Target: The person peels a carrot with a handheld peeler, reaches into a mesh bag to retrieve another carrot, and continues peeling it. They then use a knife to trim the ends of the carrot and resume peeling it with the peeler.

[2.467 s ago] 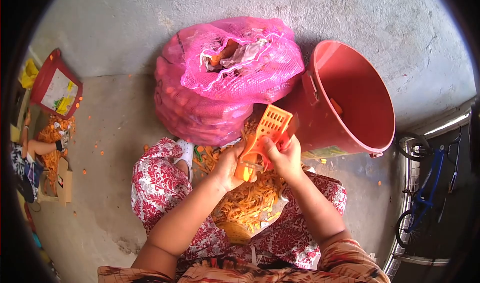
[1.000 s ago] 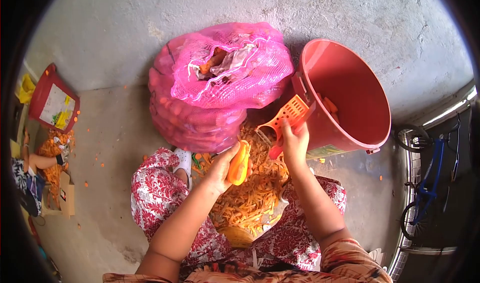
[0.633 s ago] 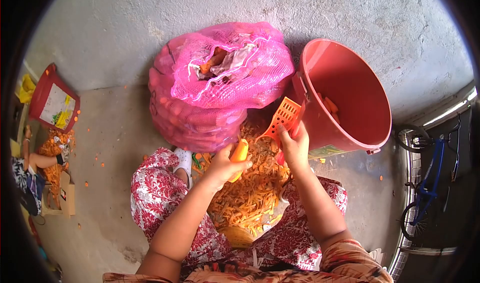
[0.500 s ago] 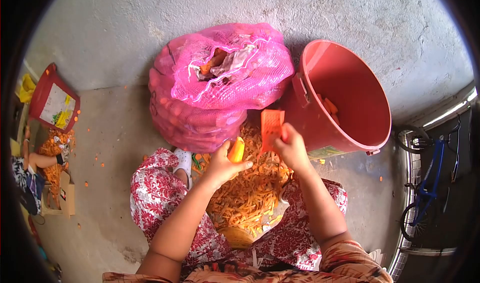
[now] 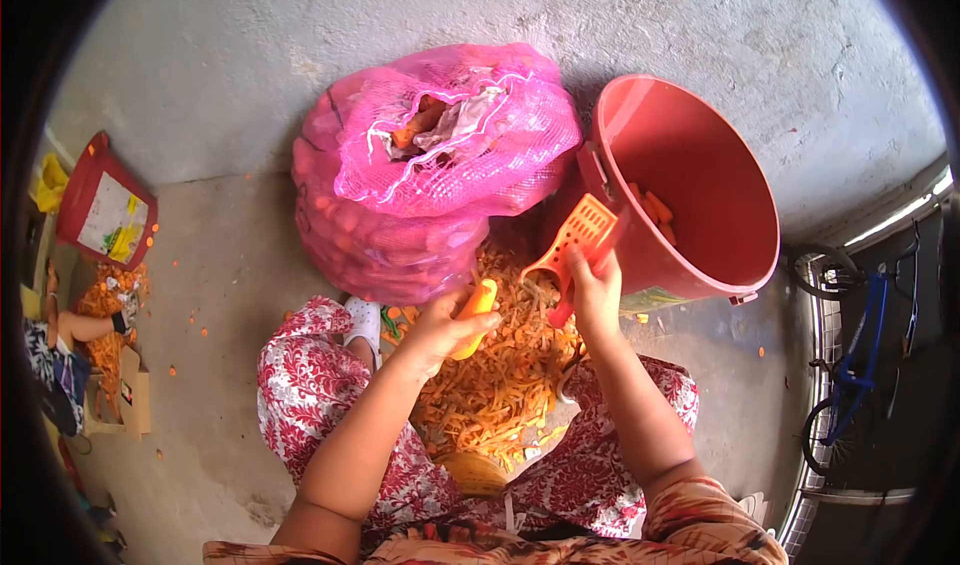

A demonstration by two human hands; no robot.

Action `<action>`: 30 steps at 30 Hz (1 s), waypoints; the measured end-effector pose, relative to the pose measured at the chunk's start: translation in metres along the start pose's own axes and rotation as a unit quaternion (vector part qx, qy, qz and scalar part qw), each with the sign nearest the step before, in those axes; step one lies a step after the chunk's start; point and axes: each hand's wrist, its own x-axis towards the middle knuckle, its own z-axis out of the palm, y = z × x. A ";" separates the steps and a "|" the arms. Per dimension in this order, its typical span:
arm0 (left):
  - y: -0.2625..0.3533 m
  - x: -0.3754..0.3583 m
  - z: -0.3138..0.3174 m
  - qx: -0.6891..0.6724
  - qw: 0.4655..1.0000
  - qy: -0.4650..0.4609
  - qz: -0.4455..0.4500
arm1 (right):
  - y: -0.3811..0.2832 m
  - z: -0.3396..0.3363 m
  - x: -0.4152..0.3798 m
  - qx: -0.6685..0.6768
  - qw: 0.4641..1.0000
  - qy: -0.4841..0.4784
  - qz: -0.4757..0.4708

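My left hand (image 5: 440, 331) is wrapped around a peeled carrot (image 5: 476, 315), its bright orange end pointing up and away from me. In my right hand (image 5: 597, 303) is an orange plastic peeler (image 5: 585, 227) with slots and small holes in its flat head; the tool is tilted and apart from the carrot. A heap of carrot peelings (image 5: 490, 400) lies on the floor between my legs, below both hands. Just beyond my left hand stands a pink mesh sack (image 5: 390, 255) full of carrots, its top open.
A large red bucket (image 5: 715, 180) leans at the right with a few peeled carrots (image 5: 657, 215) inside. The rough wall (image 5: 400, 10) rises behind. At far left are another red bucket (image 5: 108, 205), a cardboard box (image 5: 132, 390) and another person's leg (image 5: 85, 327). A blue bicycle (image 5: 855, 380) is at right.
My right hand has shifted slightly right and turned the peeler, so its slotted head now leans up to the right. The carrot in my left hand has turned and shows more of its length.
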 end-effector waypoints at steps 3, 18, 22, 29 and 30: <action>-0.001 -0.004 0.014 -0.019 1.000 -0.002 -0.023 | -0.009 0.004 -0.009 0.012 0.999 -0.021 0.023; -0.004 -0.012 0.016 0.169 0.973 -0.057 0.146 | 0.037 -0.002 0.013 -0.121 0.989 0.056 0.057; 0.011 -0.019 0.016 0.071 0.997 -0.014 0.000 | 0.046 0.001 0.015 -0.078 0.995 0.029 0.050; -0.009 -0.003 0.002 -0.072 0.997 0.005 0.035 | 0.017 0.015 0.004 -0.105 0.994 -0.007 0.035; -0.008 -0.002 0.001 -0.082 0.996 0.032 0.028 | 0.012 0.016 0.002 -0.098 0.994 -0.011 0.039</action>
